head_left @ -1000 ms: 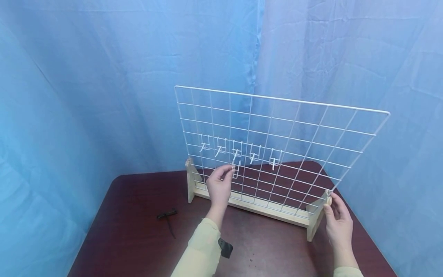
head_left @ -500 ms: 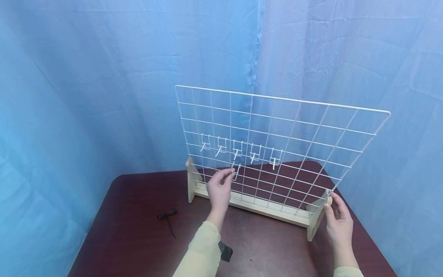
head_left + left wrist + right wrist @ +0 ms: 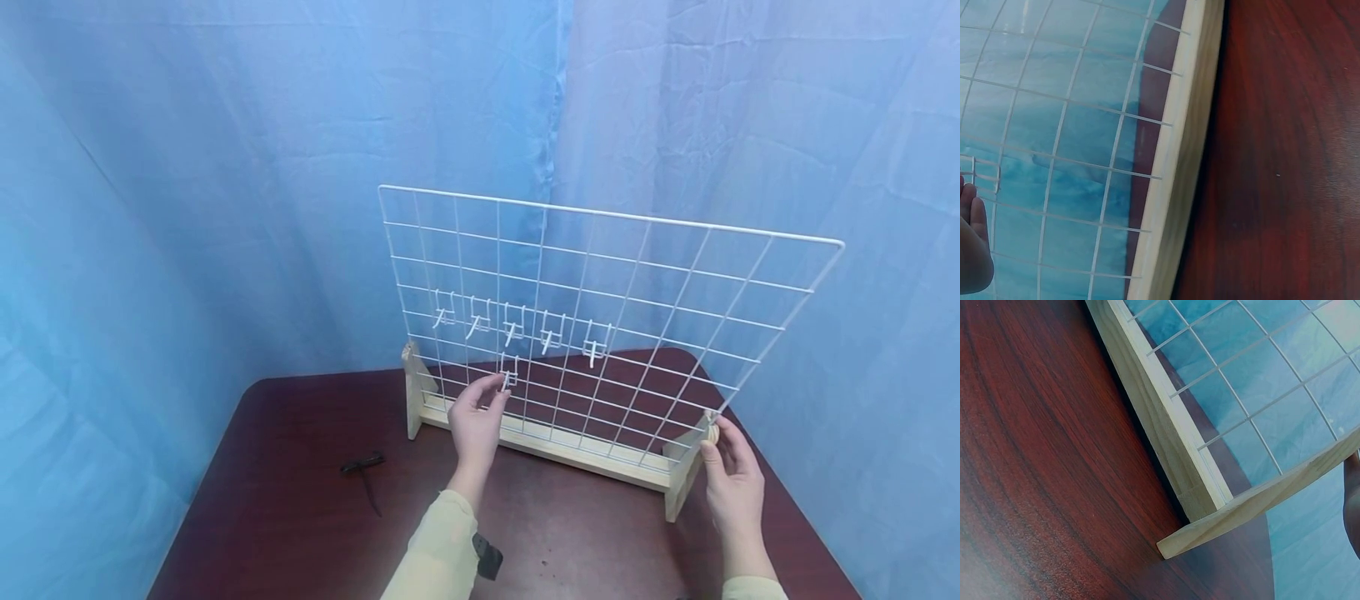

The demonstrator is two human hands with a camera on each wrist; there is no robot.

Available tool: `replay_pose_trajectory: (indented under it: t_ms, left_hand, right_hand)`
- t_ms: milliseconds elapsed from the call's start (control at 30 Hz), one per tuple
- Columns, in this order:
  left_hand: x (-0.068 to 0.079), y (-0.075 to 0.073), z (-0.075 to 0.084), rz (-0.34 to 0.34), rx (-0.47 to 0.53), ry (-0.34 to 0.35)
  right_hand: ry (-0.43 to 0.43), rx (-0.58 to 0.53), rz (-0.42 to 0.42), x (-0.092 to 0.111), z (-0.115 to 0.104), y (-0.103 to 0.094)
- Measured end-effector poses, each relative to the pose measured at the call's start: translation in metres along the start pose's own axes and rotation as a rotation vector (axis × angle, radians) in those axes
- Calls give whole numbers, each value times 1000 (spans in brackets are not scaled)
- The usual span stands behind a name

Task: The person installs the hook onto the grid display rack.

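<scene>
My left hand (image 3: 477, 421) pinches the prong of a white wire hook (image 3: 512, 375) between thumb and fingertips. That hook's top ends sit at a bar of the white wire grid panel (image 3: 651, 220), below a row of several similar hooks (image 3: 551, 340). In the left wrist view, part of the hook (image 3: 997, 178) shows beside the fingers. My right hand (image 3: 737, 487) grips the top of the stand's right wooden upright (image 3: 678, 487). Only a sliver of the right hand (image 3: 1352, 500) appears in the right wrist view, behind the upright.
The grid rises from a pale wooden base (image 3: 555, 448) on a dark red-brown table (image 3: 300, 533). A thin black item with a long tail (image 3: 363, 463) lies left of the stand. Blue curtains (image 3: 285, 167) hang behind and around the table.
My left hand has lowered slightly, and the hook has turned from a slanted pose to hang upright at the grid bar. The right hand keeps its hold on the upright.
</scene>
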State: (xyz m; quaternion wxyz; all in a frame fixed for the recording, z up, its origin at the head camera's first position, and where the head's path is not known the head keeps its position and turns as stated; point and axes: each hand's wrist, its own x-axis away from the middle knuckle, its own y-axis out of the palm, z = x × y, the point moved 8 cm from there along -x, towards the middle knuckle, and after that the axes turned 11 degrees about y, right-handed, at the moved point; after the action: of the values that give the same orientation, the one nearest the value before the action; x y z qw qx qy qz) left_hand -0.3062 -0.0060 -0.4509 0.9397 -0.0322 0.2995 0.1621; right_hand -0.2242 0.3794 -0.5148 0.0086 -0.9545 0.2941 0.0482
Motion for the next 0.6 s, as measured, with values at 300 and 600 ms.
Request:
replay_pose_trajectory:
  t_ms: [300,600]
  left_hand:
    - [11,-3,-14,4,16,-69]
    - [21,-10,-28,2,3,-86]
  right_hand:
    - [7,20,5,-1,1,0]
    - [5,26,15,3,-6,2]
